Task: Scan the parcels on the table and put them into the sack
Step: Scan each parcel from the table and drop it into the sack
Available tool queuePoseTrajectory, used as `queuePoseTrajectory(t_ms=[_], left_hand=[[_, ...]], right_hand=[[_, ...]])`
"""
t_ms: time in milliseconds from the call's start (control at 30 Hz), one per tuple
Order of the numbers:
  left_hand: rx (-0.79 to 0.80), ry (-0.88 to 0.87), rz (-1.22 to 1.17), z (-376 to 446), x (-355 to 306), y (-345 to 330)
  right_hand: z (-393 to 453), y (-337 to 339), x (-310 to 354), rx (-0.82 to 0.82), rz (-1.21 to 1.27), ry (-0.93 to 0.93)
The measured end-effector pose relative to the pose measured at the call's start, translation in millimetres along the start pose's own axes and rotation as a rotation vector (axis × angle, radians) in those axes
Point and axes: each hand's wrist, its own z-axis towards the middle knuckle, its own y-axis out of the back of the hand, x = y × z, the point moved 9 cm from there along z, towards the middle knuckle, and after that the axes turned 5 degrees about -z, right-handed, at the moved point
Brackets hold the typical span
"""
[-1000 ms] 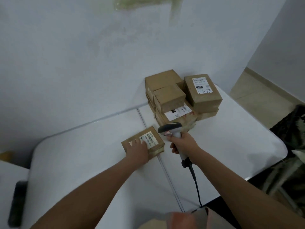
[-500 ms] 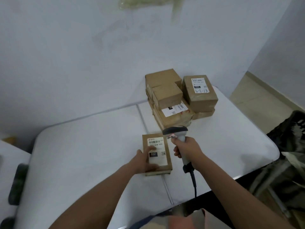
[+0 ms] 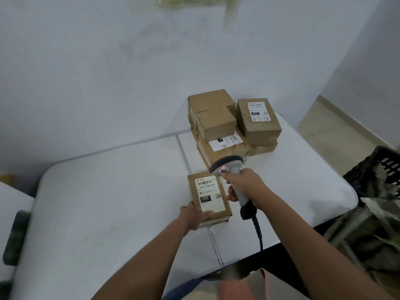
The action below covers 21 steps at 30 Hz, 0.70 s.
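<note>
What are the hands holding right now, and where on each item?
The left hand grips the labelled parcel at its near left corner, thumb on top. The right hand grips the barcode scanner around its handle.

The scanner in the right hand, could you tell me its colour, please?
Light grey scanner with a dark base and cable, in the head view.

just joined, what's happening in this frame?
A person is scanning parcels at a white table. The left hand holds a labelled parcel by its near edge, label up. The right hand grips a corded barcode scanner, its head just above the parcel's far end. A stack of parcels waits behind. A dark crate sits at right.
</note>
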Motion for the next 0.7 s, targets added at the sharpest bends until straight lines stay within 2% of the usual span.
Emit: queuePoseTrajectory(t_ms=[267,700], left_hand=[[0.071,-0.027,-0.057,4,3,-5],[0.084,-0.029,-0.094,22,17,-8]], right_hand=[[-1,-1,9,-0.015,-0.077,0.009],[-5,-1,11,-0.034,-0.106,-0.022]])
